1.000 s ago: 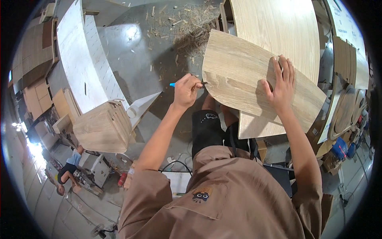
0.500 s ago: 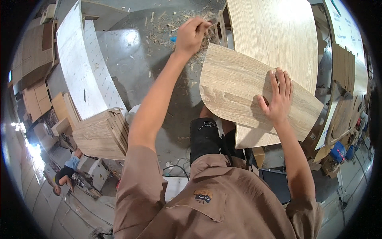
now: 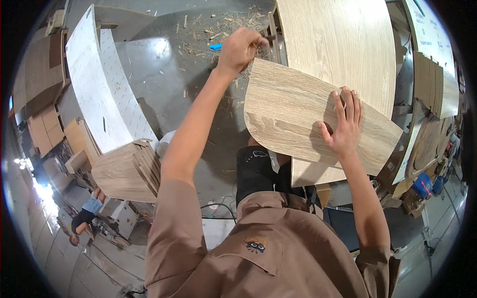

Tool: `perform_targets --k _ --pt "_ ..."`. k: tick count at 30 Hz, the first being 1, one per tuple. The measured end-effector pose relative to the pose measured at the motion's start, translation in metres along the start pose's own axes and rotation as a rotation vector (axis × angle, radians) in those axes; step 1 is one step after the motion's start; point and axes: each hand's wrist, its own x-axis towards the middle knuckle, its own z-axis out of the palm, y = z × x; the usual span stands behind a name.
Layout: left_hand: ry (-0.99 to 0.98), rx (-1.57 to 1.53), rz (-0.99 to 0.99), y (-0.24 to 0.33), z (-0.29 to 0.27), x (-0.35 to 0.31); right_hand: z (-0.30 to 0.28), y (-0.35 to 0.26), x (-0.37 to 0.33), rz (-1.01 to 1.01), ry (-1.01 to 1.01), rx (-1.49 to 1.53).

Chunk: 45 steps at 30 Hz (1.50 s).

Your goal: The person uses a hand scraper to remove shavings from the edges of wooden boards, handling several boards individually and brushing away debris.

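Observation:
A wood-grain panel (image 3: 288, 114) with a rounded left end lies at a slant in front of me. Under it is a larger pale wood-grain board (image 3: 338, 44). My right hand (image 3: 346, 124) rests flat on the panel, fingers stretched out, pressing on its right half. Just beyond the panel's far left corner is my left hand (image 3: 241, 51), its fingers closed in a pinch. A small dark piece (image 3: 270, 37) shows at its fingertips; its kind is too blurred to tell.
Wood shavings and edging scraps (image 3: 218, 30) litter the floor, with a blue scrap (image 3: 215, 47) among them. To the left are a curved white board (image 3: 94, 74) and stacked wood-grain panels (image 3: 121, 171). Further off at lower left, a person (image 3: 84, 218) is near machinery. More panels (image 3: 428, 82) stand at right.
My left hand has come slightly nearer, toward the panel's far left corner, still pinched. The right hand stays flat on the panel. The whole view has shifted a little.

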Motion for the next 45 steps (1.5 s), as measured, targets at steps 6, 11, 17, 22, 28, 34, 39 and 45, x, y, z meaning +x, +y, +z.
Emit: perform_targets --k 6,11,17,22,28,34,39,45 --pt "0.002 -0.023 -0.255 0.026 -0.032 -0.034 0.001 0.001 -0.003 0.022 0.008 -0.001" --pt "-0.253 0.146 -0.055 0.049 -0.052 -0.06 0.0 0.002 -0.002 0.027 -0.001 0.002" --pt "-0.236 0.276 -0.093 0.109 -0.053 -0.142 0.004 -0.002 -0.001 0.029 0.03 0.018" --pt "-0.183 0.352 -0.261 0.193 -0.017 -0.214 -0.001 -0.002 -0.002 0.034 0.027 -0.005" --pt "0.02 0.301 -0.314 0.193 -0.001 -0.228 0.002 0.001 -0.004 0.033 0.072 0.001" --pt "0.146 0.382 -0.362 0.183 0.008 -0.201 0.006 0.002 -0.008 0.057 0.068 0.005" --pt "0.013 0.383 -0.35 0.233 0.035 -0.245 -0.003 -0.002 -0.003 0.072 0.086 0.057" --pt "0.269 -0.162 -0.775 0.25 0.046 -0.254 -0.017 0.025 -0.007 0.007 0.101 0.149"
